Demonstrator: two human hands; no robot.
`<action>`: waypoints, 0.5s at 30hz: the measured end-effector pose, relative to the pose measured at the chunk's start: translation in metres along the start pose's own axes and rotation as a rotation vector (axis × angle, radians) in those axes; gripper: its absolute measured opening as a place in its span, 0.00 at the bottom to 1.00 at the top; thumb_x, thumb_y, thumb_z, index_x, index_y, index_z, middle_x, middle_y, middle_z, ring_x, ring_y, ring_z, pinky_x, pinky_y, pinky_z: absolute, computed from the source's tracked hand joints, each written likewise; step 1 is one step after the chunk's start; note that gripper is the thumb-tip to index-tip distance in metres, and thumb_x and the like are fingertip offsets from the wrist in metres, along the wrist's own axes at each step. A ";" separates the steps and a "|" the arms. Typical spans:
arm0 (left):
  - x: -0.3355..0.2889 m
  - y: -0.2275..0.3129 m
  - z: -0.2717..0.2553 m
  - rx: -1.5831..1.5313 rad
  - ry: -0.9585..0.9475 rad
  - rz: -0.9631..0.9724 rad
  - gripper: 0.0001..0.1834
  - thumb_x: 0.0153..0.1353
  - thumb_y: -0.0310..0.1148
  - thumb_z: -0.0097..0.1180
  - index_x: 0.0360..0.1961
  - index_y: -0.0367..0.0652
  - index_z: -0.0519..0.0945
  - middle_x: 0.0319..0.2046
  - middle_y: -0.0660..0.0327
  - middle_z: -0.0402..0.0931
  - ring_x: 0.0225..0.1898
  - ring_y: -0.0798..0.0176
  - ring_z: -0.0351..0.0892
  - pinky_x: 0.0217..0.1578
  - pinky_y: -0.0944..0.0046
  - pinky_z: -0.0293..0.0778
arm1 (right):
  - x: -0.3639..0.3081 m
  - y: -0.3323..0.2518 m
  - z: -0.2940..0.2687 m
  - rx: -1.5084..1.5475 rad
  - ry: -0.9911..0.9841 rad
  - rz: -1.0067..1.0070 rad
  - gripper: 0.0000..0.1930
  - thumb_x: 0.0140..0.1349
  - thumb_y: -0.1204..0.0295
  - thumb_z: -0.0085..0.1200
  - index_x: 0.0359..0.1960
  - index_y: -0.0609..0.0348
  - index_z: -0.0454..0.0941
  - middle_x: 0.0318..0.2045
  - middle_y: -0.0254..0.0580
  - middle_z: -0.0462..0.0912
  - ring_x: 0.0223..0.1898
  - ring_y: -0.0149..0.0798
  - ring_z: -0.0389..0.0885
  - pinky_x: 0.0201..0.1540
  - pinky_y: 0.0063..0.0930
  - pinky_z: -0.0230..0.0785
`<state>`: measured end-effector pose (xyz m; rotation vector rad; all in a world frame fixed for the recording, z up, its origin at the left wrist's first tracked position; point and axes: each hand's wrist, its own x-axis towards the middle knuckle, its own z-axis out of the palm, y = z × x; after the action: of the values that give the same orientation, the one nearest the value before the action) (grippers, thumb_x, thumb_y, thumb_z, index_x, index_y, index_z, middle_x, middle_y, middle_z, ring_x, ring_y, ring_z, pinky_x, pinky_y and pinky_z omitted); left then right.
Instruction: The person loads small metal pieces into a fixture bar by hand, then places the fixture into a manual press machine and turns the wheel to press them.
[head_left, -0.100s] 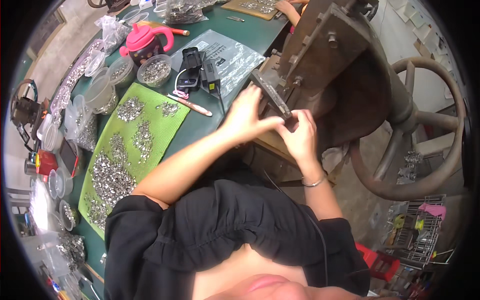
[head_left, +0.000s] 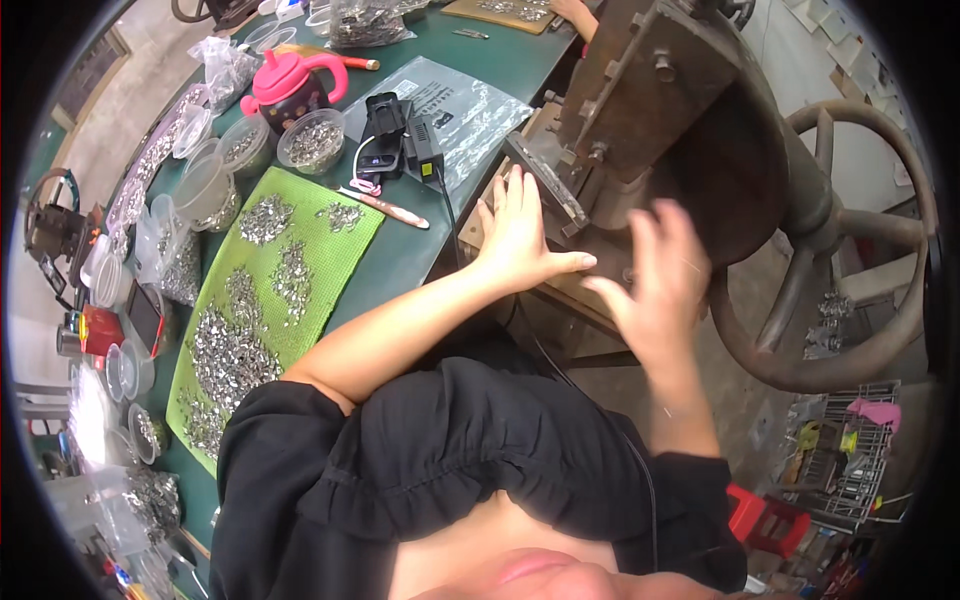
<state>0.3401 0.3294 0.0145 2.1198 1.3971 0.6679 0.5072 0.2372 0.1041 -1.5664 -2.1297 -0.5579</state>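
My left hand (head_left: 518, 238) is open, thumb stretched out to the right and fingertips close against a thick dark metal bar or die block (head_left: 547, 182). Whether those fingertips touch it I cannot tell. The block slants at the base of a heavy brown hand press (head_left: 655, 110). My right hand (head_left: 662, 285), a little smeared by motion, is beside the press to the right of the block. Its fingers and thumb are apart, with nothing visible between them.
A green mat (head_left: 320, 270) with heaps of small shiny metal pieces lies left. Beyond it stand plastic tubs (head_left: 313, 145), a pink-lidded pot (head_left: 290, 85) and a black device (head_left: 385, 135). The press's big wheel (head_left: 800, 375) is at right. Another person's hand (head_left: 575, 14) shows at the top.
My right hand has let go of the block's near end and swung right, away from it. My left hand has slid slightly down and right, its fingers now straighter.
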 end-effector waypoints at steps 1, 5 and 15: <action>-0.001 -0.003 0.003 0.011 0.058 -0.065 0.75 0.42 0.67 0.70 0.72 0.23 0.41 0.74 0.31 0.36 0.75 0.29 0.32 0.68 0.25 0.37 | -0.002 -0.002 -0.036 -0.020 0.159 -0.040 0.39 0.46 0.58 0.73 0.61 0.57 0.72 0.58 0.53 0.71 0.54 0.54 0.73 0.58 0.44 0.65; 0.015 0.008 0.015 -0.011 0.147 -0.099 0.73 0.41 0.64 0.73 0.72 0.25 0.43 0.74 0.37 0.38 0.75 0.29 0.35 0.67 0.22 0.40 | -0.091 0.086 -0.112 -0.389 0.967 -0.035 0.47 0.50 0.62 0.74 0.66 0.70 0.60 0.63 0.58 0.68 0.65 0.54 0.65 0.70 0.50 0.55; 0.043 -0.057 -0.040 -0.258 -0.186 0.208 0.51 0.41 0.53 0.78 0.66 0.46 0.73 0.76 0.43 0.44 0.76 0.29 0.34 0.72 0.37 0.44 | -0.103 0.100 -0.053 0.594 0.680 0.398 0.33 0.55 0.79 0.50 0.66 0.75 0.62 0.71 0.59 0.62 0.73 0.53 0.56 0.76 0.48 0.38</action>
<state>0.2909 0.3949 0.0127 2.0747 0.9461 0.6704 0.6356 0.1545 0.0963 -1.1788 -1.2663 -0.2303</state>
